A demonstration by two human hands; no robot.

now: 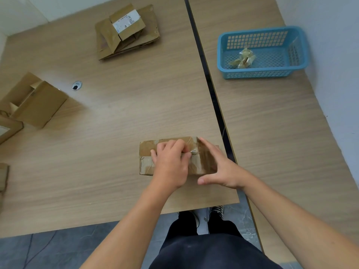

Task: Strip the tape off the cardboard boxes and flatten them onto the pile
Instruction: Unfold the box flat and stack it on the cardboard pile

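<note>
A taped cardboard box [147,152] is set near the front edge of the left wooden table [116,123], close to the dark gap that divides it from the right table [272,123]. The box is closed, and clear tape [187,141] is seen across its top and down its right end.

The left hand [171,164] is laid over the top of the box, with the fingers curled. A lifted edge of the tape is pinched between the fingertips and thumb at the box's top right edge, so the gripped tape lies just beyond the knuckles, toward the right end. The right hand [219,167] is held open, its straight fingers pressed against the right end face of the box and its thumb stretched out in front of the near side. Nothing is grasped by it. The box is thus bracketed between the two hands.

A pile of flattened boxes [128,32] is found at the far side of the left table, well apart from the hands. An opened cardboard box [35,103] is placed at the left, beside a round cable grommet [77,85]. On the right table a blue plastic basket [262,74] is set, with crumpled tape scraps [242,59] inside it.
</note>
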